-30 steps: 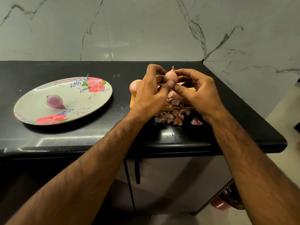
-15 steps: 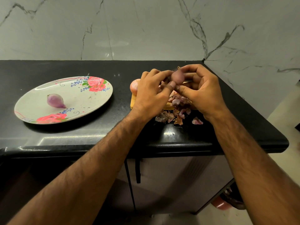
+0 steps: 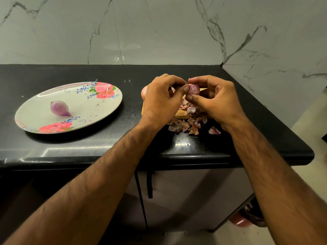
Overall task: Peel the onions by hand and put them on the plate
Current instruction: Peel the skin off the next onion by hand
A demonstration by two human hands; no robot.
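Pink onion (image 3: 193, 89) | pinched between left hand (image 3: 160, 101); right hand (image 3: 216, 101); thumbs seemingly touching

Black countertop (image 3: 106, 147) bears a floral plate (image 3: 99, 110), cutting board (image 3: 180, 114) and onion skins (image 3: 184, 125).

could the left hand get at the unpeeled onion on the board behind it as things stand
Probably not right away. The left hand is busy picking at the onion held by the right hand. The unpeeled onion sits just beyond its knuckles with nothing between, so once it lets go, reach looks easy.
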